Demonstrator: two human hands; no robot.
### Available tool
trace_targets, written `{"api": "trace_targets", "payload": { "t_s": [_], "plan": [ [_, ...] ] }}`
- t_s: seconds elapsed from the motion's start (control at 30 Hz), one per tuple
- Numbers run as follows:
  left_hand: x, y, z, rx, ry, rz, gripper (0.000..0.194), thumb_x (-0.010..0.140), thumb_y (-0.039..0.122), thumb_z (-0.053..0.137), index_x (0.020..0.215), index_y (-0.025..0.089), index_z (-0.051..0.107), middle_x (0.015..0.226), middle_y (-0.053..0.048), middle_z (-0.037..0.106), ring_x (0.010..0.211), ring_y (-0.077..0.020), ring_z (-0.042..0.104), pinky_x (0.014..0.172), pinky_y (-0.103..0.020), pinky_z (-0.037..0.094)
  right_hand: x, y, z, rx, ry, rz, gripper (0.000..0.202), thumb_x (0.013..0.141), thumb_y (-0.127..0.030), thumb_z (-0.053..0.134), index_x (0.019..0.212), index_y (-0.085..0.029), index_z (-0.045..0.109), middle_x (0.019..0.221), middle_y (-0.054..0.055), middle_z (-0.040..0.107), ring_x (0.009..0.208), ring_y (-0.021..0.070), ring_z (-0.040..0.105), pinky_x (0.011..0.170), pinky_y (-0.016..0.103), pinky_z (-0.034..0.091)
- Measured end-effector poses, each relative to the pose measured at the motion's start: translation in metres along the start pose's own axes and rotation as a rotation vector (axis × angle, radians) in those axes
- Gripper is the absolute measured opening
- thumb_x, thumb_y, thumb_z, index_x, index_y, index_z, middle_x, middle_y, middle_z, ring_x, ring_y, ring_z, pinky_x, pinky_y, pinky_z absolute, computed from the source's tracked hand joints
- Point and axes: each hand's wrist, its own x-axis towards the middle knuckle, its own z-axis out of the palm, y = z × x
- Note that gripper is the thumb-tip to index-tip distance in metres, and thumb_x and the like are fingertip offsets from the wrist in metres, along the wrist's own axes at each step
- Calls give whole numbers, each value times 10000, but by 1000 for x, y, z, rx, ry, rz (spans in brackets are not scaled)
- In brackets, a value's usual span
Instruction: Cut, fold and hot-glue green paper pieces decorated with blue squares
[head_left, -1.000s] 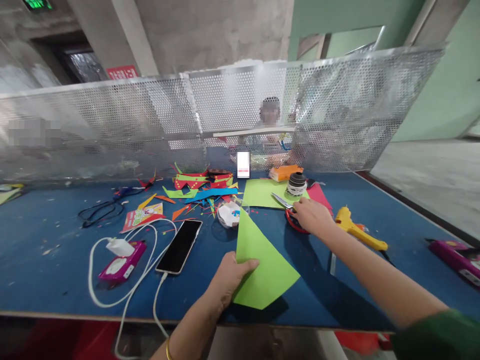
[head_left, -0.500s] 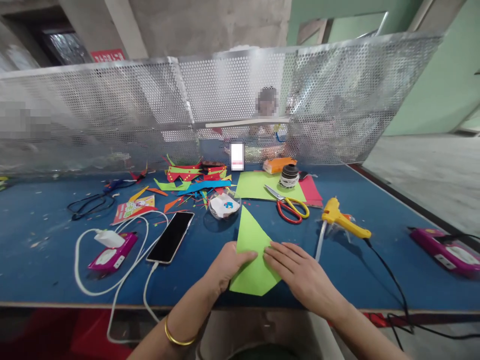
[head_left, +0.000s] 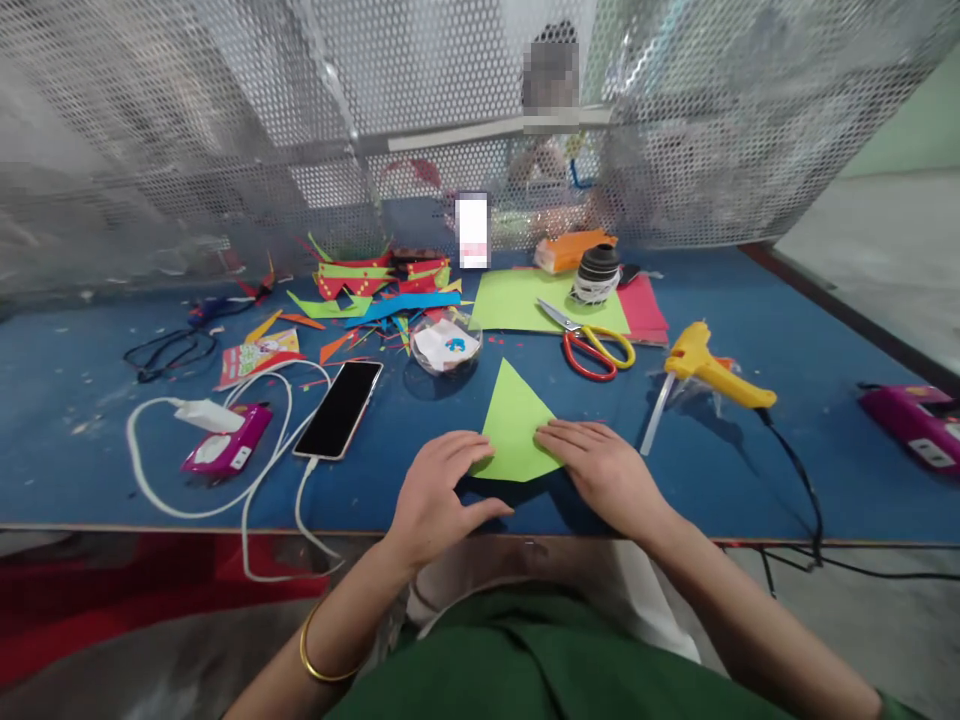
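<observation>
A light-green sheet of paper (head_left: 516, 428), folded to a point at its far end, lies on the blue table in front of me. My left hand (head_left: 442, 492) rests at its left edge, fingertips on the paper and thumb spread apart below it. Along the right edge, my right hand (head_left: 606, 470) lies with its fingers stretched out flat on the paper; its thumb is hidden. Beyond the sheet are scissors (head_left: 592, 348) with one red and one yellow handle, and a clear bowl (head_left: 448, 343) holding white paper.
A yellow glue gun (head_left: 716, 372) lies at the right, its black cord trailing off the table. To the left are a phone (head_left: 339, 410), white cables and a purple power strip (head_left: 229, 440). Paper scraps and green sheets (head_left: 517, 300) lie farther back, before a perforated metal screen (head_left: 450, 70).
My left thumb has come off the paper and spread away, and the left fingers now rest on its edge. The sheet lies flatter. The view has tilted downward.
</observation>
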Motion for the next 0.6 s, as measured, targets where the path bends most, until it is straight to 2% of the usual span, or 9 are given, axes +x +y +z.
{"api": "trace_targets", "payload": {
  "t_s": [0.03, 0.17, 0.27, 0.33, 0.47, 0.6],
  "plan": [
    [0, 0, 1, 36, -19, 36, 435, 702, 390, 869, 1072, 210, 728, 1190, -114, 742, 1171, -309, 641, 1056, -453, 450, 0, 0, 0, 12, -4, 6, 407, 935, -52, 422, 1222, -166, 687, 1250, 94, 728, 1164, 237, 682, 974, 408, 539],
    [4, 0, 7, 100, -58, 94, 27, 867, 241, 715, 888, 227, 706, 1080, -58, 780, 1072, -240, 696, 1065, -454, 424, -4, -4, -7, 83, 16, 35, 355, 938, -70, 449, 1173, -178, 692, 1258, 100, 721, 1172, 235, 668, 975, 421, 534],
    [5, -2, 8, 111, -60, 114, 58, 887, 238, 695, 829, 231, 698, 1026, -38, 794, 1068, -236, 706, 1066, -458, 424, -9, -7, -13, 139, 43, 91, 208, 967, -161, 521, 1017, -194, 720, 1124, 81, 760, 1055, 216, 699, 904, 395, 553],
    [5, -4, 7, 104, -45, 128, 58, 895, 236, 684, 845, 230, 713, 1021, -40, 795, 1069, -239, 707, 1039, -448, 452, -11, -9, -17, 160, 46, 160, 187, 972, -205, 546, 948, -206, 731, 1022, 61, 772, 961, 203, 704, 846, 375, 562],
    [6, -10, 4, 89, -4, 143, 92, 911, 220, 652, 873, 226, 735, 1007, -48, 793, 1030, -234, 714, 941, -402, 521, -15, -15, -18, 190, 54, 300, 199, 972, -229, 557, 926, -217, 750, 969, 52, 767, 886, 193, 676, 782, 352, 560],
    [5, -10, 0, 112, 22, 166, 111, 927, 215, 640, 851, 219, 721, 934, -32, 788, 973, -211, 717, 897, -365, 522, -18, -21, -15, 199, 74, 368, 195, 974, -220, 560, 926, -207, 748, 965, 50, 760, 888, 195, 663, 785, 364, 536]
  ]
}}
